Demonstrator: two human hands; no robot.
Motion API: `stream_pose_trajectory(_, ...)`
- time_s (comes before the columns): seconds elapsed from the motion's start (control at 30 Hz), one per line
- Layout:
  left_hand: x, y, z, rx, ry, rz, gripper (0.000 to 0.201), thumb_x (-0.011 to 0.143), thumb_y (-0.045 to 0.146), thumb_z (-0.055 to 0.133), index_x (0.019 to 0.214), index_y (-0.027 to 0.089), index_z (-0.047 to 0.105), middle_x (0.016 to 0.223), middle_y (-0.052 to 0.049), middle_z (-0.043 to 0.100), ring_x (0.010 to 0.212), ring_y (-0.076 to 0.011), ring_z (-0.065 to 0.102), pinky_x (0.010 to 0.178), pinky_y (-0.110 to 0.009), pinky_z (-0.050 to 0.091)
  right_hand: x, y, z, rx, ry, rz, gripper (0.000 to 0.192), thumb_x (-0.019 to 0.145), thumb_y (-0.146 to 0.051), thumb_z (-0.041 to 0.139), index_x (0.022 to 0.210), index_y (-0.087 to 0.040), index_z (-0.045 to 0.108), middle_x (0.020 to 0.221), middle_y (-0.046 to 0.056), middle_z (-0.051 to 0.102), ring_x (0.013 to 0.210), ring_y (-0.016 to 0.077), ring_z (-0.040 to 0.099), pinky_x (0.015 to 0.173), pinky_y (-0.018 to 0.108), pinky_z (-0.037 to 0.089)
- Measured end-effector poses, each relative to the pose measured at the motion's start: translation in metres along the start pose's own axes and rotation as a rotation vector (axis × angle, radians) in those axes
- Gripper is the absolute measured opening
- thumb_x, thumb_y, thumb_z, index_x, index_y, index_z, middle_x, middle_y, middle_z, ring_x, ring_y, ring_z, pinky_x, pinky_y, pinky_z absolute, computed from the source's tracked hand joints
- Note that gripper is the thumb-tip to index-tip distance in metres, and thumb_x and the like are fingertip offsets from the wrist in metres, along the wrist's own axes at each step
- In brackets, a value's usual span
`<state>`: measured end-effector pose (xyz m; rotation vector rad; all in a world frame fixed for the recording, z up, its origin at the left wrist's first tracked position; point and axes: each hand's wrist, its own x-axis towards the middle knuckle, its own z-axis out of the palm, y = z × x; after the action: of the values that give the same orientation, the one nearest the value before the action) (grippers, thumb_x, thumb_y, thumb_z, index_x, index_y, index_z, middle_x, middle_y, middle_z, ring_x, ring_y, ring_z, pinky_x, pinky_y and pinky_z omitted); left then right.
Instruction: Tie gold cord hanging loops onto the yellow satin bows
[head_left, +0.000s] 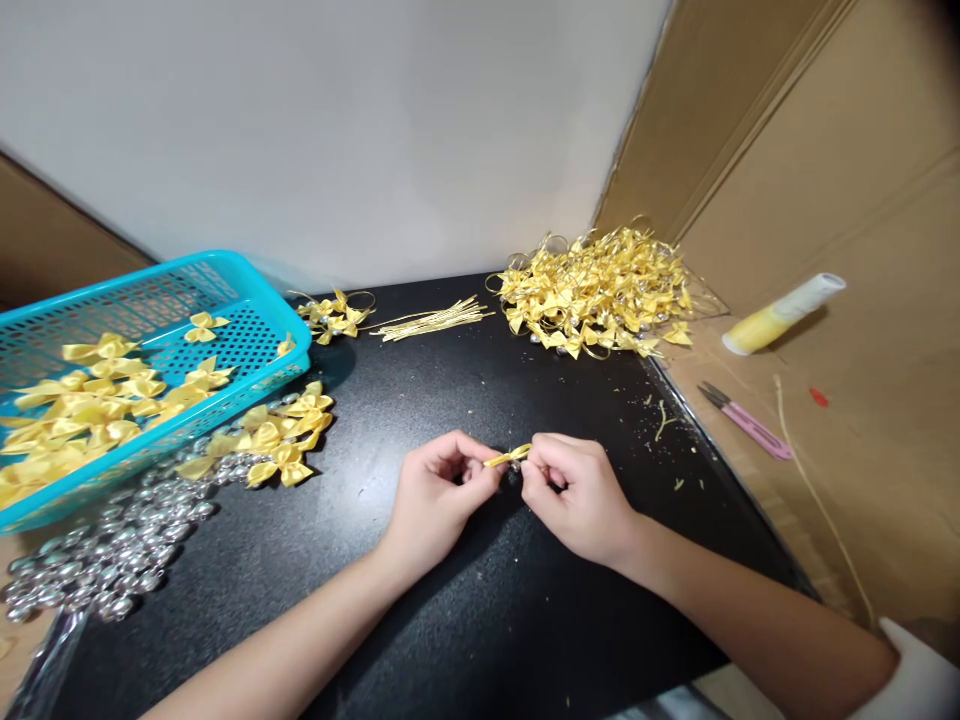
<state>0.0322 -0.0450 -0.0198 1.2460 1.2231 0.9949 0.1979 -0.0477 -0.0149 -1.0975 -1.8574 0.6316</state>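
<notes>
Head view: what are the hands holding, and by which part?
A small yellow ribbon piece, pinched between both hands: left hand at its left end, right hand at its right end.

My hands: two, left hand (439, 490) and right hand (577, 495)
Blue basket (225, 275): one
Pink scissors (746, 420): one
Glue tube (784, 313): one
Bows I hold (508, 458): one

We're looking at a small piecework craft station, a makeshift one: a black worktop (465, 600) boxed in by a plain white wall behind and bare cardboard sheets (825, 150) to its right. Left of the worktop sits a turquoise basket (247, 300) of yellow ribbon bows, silver beads (105, 560) spill beside it, and a heap of finished bows (600, 290) fills the far right corner.
</notes>
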Motion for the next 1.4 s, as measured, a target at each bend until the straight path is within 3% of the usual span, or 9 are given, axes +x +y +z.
stream_pose_trajectory(1.4, 0.0003, -0.0012, -0.0001, 0.03, 0.018, 0.033, 0.009, 0.071, 0.022, 0.072, 0.067, 0.015, 0.069, 0.059, -0.001, 0.066, 0.053, -0.0109, 0.054, 0.052, -0.022, 0.041, -0.0002, 0.0, 0.0005, -0.007, 0.005, -0.014, 0.031, 0.078, -0.008, 0.046, 0.058, -0.022, 0.026, 0.053, -0.007, 0.031, 0.047, 0.0069, 0.031, 0.046, 0.02, 0.025)
